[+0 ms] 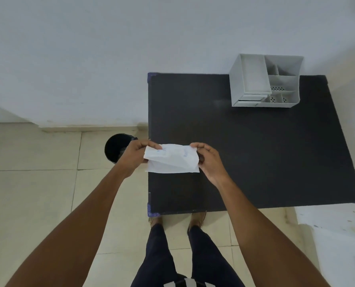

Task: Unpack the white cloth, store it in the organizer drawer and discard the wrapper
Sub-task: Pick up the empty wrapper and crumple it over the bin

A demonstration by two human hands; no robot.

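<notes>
A flat white packet (172, 159) with small blue print, the wrapped white cloth, hangs in the air over the left edge of the black table (255, 152). My left hand (134, 156) pinches its left end and my right hand (208, 160) pinches its right end. I cannot tell the cloth apart from its wrapper. The grey organizer (265, 80) stands at the table's far edge, with open top compartments and a small drawer (249, 101) low on its front, slightly pulled out.
A black round bin (115, 148) stands on the tiled floor just left of the table, partly hidden behind my left hand. A white wall runs behind the table. My legs and feet are at the table's near edge.
</notes>
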